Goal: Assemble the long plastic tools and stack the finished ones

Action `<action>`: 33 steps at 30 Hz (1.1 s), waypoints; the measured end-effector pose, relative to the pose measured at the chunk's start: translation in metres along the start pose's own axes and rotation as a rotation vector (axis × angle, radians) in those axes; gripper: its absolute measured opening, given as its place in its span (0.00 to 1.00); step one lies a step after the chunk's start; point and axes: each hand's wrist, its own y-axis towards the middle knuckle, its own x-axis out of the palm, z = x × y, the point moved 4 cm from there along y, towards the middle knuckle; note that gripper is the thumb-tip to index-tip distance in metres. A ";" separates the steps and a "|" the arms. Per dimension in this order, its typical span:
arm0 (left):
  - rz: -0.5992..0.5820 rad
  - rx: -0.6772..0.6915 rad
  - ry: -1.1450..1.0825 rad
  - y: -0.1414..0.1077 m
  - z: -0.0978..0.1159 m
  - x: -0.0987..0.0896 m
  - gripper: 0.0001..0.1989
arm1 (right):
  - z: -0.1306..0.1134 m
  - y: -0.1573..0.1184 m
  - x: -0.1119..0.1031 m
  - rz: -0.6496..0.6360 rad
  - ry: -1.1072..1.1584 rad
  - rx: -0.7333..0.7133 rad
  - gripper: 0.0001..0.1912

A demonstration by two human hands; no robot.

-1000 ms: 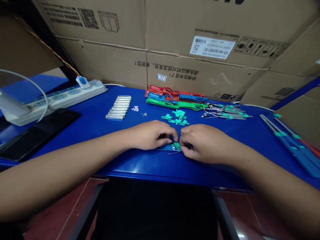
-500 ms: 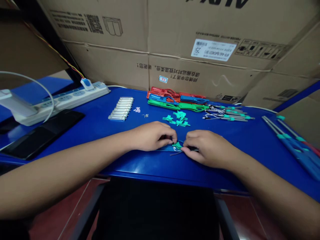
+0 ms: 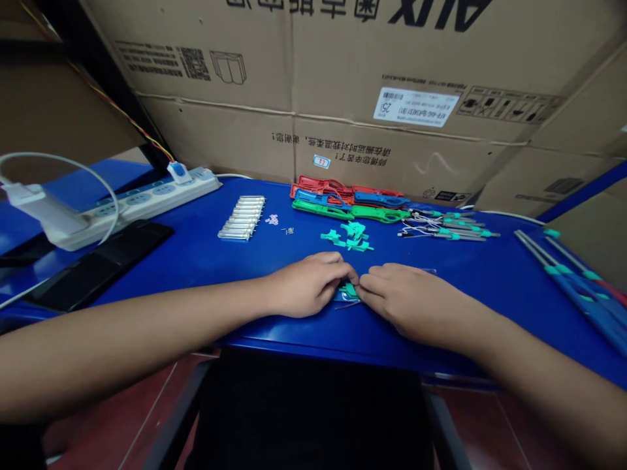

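Near the table's front edge, a small green plastic piece (image 3: 349, 290) sits between my hands over a flat blue part (image 3: 339, 297), apparently a casing half. A white wire (image 3: 351, 299) curls beside it, and a thin dark lead (image 3: 345, 305) sticks out below. My left hand (image 3: 313, 284) is closed, its bent index finger at the green piece; its thumb is hidden. Fingers of my right hand (image 3: 404, 300) are pressed together at the piece's right side, touching the left fingertip. What lies under the right hand is hidden.
Behind the hands lie loose green pieces (image 3: 353, 235), red, blue and green casings (image 3: 350, 201), and metal rods with wires (image 3: 450, 225). Clear tubes (image 3: 242, 217) are left of them. A power strip (image 3: 147, 199) and black phone (image 3: 102, 264) stand left; blue-handled tools (image 3: 578, 287) lie right.
My hands have drawn together over the green piece, and the left fingertips now meet the right ones. The camera view has tilted slightly upward.
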 end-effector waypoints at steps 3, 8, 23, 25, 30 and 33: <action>0.009 0.003 0.001 0.000 -0.001 0.000 0.17 | 0.000 -0.001 0.000 0.023 0.099 0.092 0.12; 0.015 0.010 0.003 0.000 0.000 -0.001 0.18 | 0.000 -0.004 -0.001 0.121 0.175 0.189 0.14; 0.037 0.017 -0.034 -0.001 -0.001 0.001 0.17 | 0.001 -0.006 0.003 0.159 0.231 0.155 0.13; 0.034 0.012 -0.041 0.000 0.000 0.000 0.17 | 0.000 -0.005 0.002 0.143 0.238 0.154 0.14; 0.012 0.016 -0.027 -0.001 0.000 0.001 0.18 | 0.008 -0.005 -0.002 0.062 0.529 0.173 0.13; 0.022 0.019 -0.027 -0.002 0.000 0.002 0.18 | 0.012 -0.001 -0.004 0.012 0.673 0.276 0.12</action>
